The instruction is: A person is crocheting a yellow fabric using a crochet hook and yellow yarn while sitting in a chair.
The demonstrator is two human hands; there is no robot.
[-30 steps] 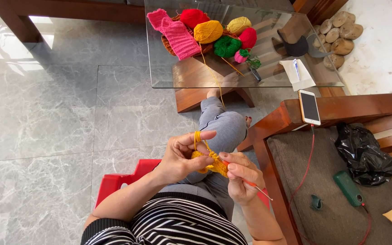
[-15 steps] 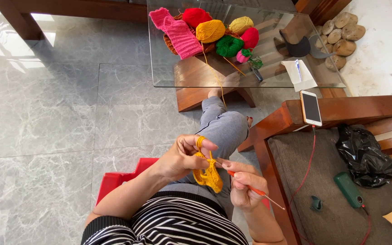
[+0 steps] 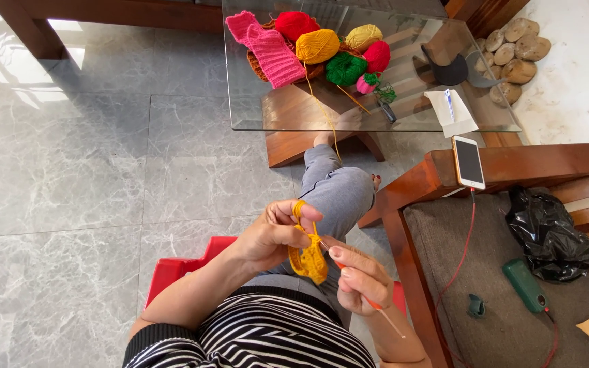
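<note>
The small yellow crochet piece [image 3: 309, 259] hangs ribbed and curled from the left hand [image 3: 274, 234], fingers pinched on it, while right hand [image 3: 359, 279] fingers grip the crochet hook [image 3: 363, 289].

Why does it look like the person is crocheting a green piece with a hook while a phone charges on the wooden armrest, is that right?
Not quite: the piece is yellow-orange, not green, as the head view shows. The only green yarn is a ball on the glass table. The rest holds: the right hand holds the hook, the left hand the work, and the phone lies on the armrest with a red cable.
</note>
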